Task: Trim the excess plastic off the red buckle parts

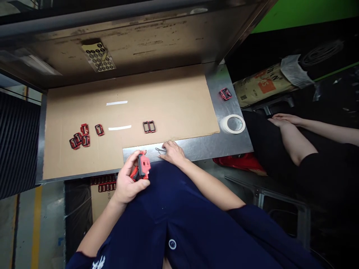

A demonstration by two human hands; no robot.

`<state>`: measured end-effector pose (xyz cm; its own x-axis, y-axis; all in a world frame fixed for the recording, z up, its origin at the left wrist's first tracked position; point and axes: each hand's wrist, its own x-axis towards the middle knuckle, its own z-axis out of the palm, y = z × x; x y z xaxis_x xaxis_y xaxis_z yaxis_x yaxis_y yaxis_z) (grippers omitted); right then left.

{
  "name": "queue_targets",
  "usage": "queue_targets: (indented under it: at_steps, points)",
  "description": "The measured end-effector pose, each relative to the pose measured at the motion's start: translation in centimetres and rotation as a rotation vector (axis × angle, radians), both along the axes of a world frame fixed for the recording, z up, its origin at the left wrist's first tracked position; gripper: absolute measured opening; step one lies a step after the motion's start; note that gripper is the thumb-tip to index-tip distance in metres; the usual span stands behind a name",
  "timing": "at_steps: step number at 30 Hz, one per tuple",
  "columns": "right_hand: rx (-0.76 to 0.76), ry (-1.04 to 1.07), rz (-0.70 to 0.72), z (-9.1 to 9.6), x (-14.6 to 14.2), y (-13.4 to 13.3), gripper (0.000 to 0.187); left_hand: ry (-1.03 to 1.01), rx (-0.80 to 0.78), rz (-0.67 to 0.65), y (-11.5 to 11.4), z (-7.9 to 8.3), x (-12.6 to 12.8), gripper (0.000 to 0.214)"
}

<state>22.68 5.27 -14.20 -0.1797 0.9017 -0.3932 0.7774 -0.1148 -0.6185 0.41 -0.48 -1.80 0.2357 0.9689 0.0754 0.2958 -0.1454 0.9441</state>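
My left hand (125, 186) is closed around a red and black plastic frame part (144, 166), raised above the table's front edge. Another red and black piece (135, 174) shows behind it in the same grip. At the metal edge, my right hand (174, 152) has its thumb and fingers around the end of a small, thin metal tool (159, 150); its exact kind is too small to make out. Just beyond, two rectangular frames (149, 127) stand side by side on the cardboard sheet (174, 101).
Several similar frames (85, 140) lie grouped at the left, with a single one (99, 129) beside them. Another frame (225, 93) and a tape roll (234, 124) sit on the metal at right. A seated person's arm (297, 138) is close by on the right.
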Motion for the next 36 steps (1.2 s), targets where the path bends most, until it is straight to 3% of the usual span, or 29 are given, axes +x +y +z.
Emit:
queue_targets:
  at_steps: [3,6,10,12,14,17,23,36]
  points:
    - [0.011,-0.008,0.002,-0.2,0.4,0.2,0.024,0.083,0.061,-0.063,0.0,0.7,0.2,0.079]
    - [0.006,0.021,-0.032,1.1,1.2,-0.5,0.018,0.165,0.145,-0.101,0.2,1.6,0.5,0.077]
    - [0.059,0.184,-0.047,6.7,2.5,-2.8,0.026,0.203,0.225,-0.109,0.4,2.4,0.7,0.079]
    - [0.302,0.448,-0.022,10.3,3.1,-3.8,0.024,0.209,0.248,-0.119,0.5,2.5,0.8,0.081]
    - [0.5,0.573,0.057,13.4,3.3,-4.5,0.024,0.201,0.262,-0.132,0.7,2.4,0.9,0.083]
    - [0.646,0.606,0.148,15.8,3.1,-4.8,0.025,0.185,0.287,-0.155,1.0,2.4,1.2,0.085]
    - [0.752,0.62,0.146,16.2,2.3,-4.4,0.005,0.206,0.314,-0.207,1.5,2.7,1.3,0.085]
    - [0.805,0.623,0.199,16.2,2.1,-4.3,0.01,0.179,0.322,-0.19,1.4,2.6,1.3,0.085]
